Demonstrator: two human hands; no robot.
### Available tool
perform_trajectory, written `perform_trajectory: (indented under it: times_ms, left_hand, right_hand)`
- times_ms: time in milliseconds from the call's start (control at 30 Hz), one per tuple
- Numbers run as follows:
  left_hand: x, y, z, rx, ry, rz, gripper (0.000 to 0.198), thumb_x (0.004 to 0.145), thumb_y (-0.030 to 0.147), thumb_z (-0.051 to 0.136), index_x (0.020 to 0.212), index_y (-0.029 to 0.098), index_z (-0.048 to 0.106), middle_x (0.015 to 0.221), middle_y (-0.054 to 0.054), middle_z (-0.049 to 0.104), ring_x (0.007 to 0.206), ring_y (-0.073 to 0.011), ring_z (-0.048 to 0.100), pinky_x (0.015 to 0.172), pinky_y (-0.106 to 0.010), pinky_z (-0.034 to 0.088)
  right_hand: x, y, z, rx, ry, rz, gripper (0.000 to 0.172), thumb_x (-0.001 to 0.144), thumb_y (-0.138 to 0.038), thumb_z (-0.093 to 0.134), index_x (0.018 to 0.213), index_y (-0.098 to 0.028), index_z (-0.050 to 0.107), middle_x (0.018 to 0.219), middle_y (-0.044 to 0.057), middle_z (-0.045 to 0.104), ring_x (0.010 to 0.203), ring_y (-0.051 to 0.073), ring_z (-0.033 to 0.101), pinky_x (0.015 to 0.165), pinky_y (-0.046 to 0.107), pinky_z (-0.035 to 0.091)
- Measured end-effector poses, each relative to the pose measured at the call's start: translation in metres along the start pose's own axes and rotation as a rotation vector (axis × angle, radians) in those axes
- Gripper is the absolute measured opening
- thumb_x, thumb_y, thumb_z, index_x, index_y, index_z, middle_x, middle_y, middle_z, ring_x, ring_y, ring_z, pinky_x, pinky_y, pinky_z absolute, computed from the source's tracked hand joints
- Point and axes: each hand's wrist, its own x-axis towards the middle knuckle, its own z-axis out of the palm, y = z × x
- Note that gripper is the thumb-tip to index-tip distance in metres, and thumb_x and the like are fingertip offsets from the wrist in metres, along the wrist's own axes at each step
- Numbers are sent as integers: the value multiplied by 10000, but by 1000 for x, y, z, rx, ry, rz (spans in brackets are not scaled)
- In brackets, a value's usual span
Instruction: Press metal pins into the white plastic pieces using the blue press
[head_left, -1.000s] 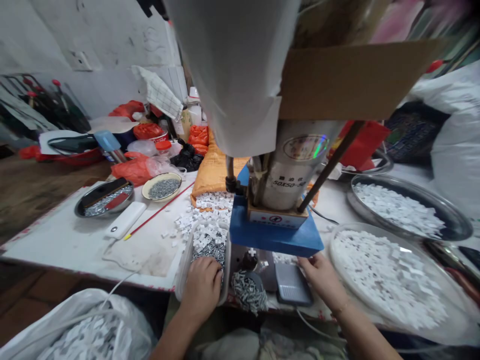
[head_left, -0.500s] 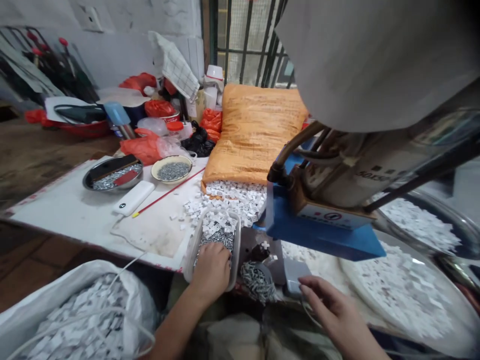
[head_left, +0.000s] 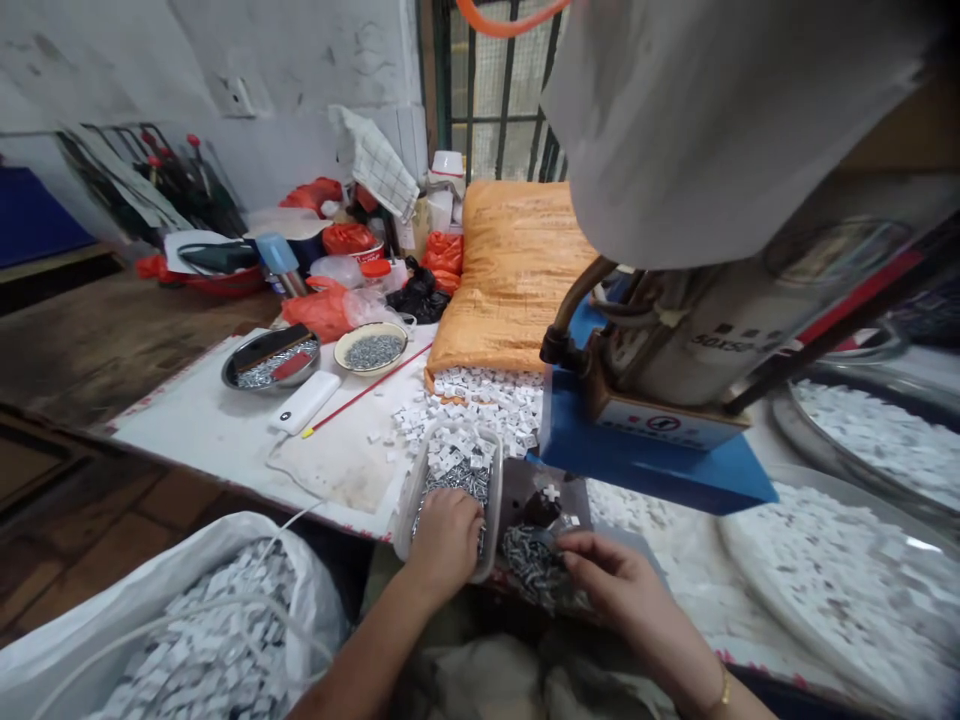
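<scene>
My left hand (head_left: 444,540) reaches into a clear plastic tub (head_left: 403,530). Its fingers are curled down among small metal nails or pins (head_left: 469,480), and the fingertips are hidden. White plastic pieces (head_left: 457,442) fill the tub's far end. To the right, my right hand (head_left: 607,575) has thumb and forefinger drawn together beside a heap of dark metal pins (head_left: 532,560); anything between them is too small to make out. Just beyond the heap, a small white piece (head_left: 551,493) rests on the dark base of a press (head_left: 660,430) with a blue body.
An orange woven sack (head_left: 510,280) spills white pieces onto the table. Left of it are an enamel bowl (head_left: 373,350), a steel bowl (head_left: 244,385), a white power bank (head_left: 309,402) and a red stick (head_left: 367,390). A white sack (head_left: 315,590) stands lower left; a round tray (head_left: 739,550) lies right.
My right hand has moved left from the grey block to the heap of metal pins, its fingers closing. My left hand stays in the tub. The view has shifted left.
</scene>
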Motion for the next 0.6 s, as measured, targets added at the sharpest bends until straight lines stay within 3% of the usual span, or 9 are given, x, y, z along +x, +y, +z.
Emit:
perform_trajectory:
  times_ms: [100,200,300,433,600]
  left_hand:
    - [1,0,-4,-162,134,-36,155,842,125,443,762,176,566,843,-56,596,868,-200,534,790,-337,418]
    - [-1,8,-10,-383,231,-126,163,864,152,410,789,171,554,783,-40,594,782,-175,553,719,-294,436]
    - [-5,27,-16,-505,146,-150,147,858,167,426,822,176,569,760,-21,606,729,-156,566,675,-264,437]
    - [-7,58,-19,-544,-41,-51,160,812,149,499,910,180,620,812,-27,657,768,-162,596,715,-261,433]
    - [-5,73,-18,-488,-122,-4,132,809,136,494,789,174,619,752,-24,643,733,-160,581,657,-253,397]
  right_hand:
    - [-3,2,2,248,7,129,286,602,-395,729,794,-193,666,410,-94,424,365,53,313,375,180,217]
    - [-6,2,8,384,-4,135,295,570,-374,777,765,-186,660,450,-85,458,391,43,332,381,167,216]
    - [-8,0,12,449,-50,113,295,587,-382,781,772,-187,662,495,-69,500,411,51,371,391,175,271]
    - [-11,1,12,450,-67,102,324,582,-404,789,787,-191,656,549,-50,551,434,64,418,429,201,346]
    - [-12,5,10,469,-107,93,342,591,-420,797,785,-187,639,463,-86,460,405,32,323,407,167,254]
